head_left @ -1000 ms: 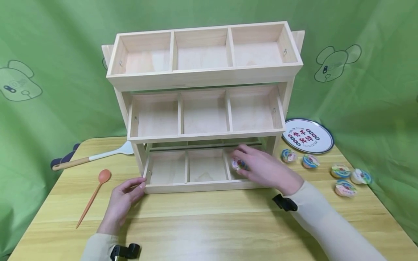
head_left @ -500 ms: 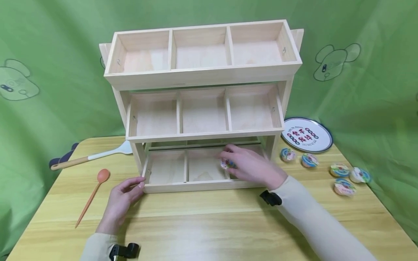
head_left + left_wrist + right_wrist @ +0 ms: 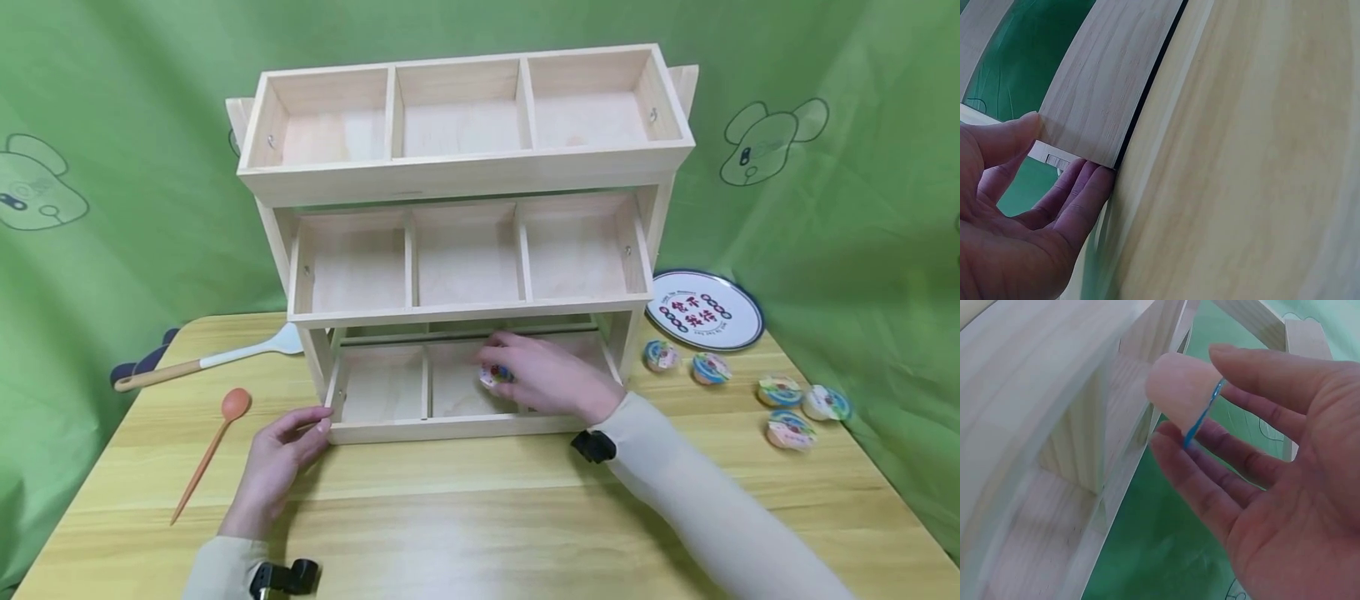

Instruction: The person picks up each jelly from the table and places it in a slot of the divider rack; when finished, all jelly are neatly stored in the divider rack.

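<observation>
A pale wooden three-tier shelf (image 3: 480,429) stands on the table, each tier split into three compartments. My left hand (image 3: 281,458) holds the front left corner of the bottom tier; in the left wrist view its thumb (image 3: 1019,128) and fingers (image 3: 1088,200) lie on either side of the board's end. Over the bottom tier's middle compartment, my right hand (image 3: 551,375) pinches a jelly cup (image 3: 493,375). The right wrist view shows this cup's pale pink body (image 3: 1182,387) and blue rim between thumb and fingers, apart from the compartment floor.
Several more jelly cups (image 3: 711,368) lie on the table at the right, near an oval plate (image 3: 697,287) with red print. An orange spoon (image 3: 234,406) and a white spatula (image 3: 247,352) with a wooden handle lie at the left. A green curtain (image 3: 825,208) hangs behind.
My right hand has moved left with the jelly cup, from the bottom tier's right compartment to over the middle one. The left hand stays at the corner.
</observation>
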The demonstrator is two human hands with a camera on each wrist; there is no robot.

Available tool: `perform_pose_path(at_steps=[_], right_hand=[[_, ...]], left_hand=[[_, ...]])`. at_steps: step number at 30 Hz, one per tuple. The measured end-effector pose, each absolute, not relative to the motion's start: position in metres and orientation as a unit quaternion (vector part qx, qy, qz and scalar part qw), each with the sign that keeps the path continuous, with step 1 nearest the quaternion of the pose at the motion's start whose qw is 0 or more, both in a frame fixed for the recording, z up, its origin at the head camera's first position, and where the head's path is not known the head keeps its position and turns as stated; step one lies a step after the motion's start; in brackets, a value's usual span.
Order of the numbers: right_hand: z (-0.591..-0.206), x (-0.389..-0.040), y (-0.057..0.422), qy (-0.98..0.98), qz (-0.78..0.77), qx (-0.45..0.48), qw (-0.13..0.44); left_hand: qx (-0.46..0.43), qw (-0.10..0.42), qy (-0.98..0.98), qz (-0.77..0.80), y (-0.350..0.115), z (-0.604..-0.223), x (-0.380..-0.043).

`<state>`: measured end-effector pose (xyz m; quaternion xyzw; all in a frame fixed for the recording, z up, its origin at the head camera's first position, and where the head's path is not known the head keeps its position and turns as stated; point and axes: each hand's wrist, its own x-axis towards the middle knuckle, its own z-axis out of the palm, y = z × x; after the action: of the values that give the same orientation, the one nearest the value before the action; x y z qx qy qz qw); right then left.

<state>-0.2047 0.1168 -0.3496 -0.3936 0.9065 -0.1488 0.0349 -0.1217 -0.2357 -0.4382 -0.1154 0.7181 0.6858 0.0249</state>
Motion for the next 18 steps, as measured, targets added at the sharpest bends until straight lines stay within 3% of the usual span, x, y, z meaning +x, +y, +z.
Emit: perform_pose_path(at_steps=[18], right_hand=[[-0.354,-0.208,0.088,0.886,-0.145,-0.440,0.021]], left_hand=[[-0.118,0.020,0.719,0.685,-0.234,-0.438,-0.122]])
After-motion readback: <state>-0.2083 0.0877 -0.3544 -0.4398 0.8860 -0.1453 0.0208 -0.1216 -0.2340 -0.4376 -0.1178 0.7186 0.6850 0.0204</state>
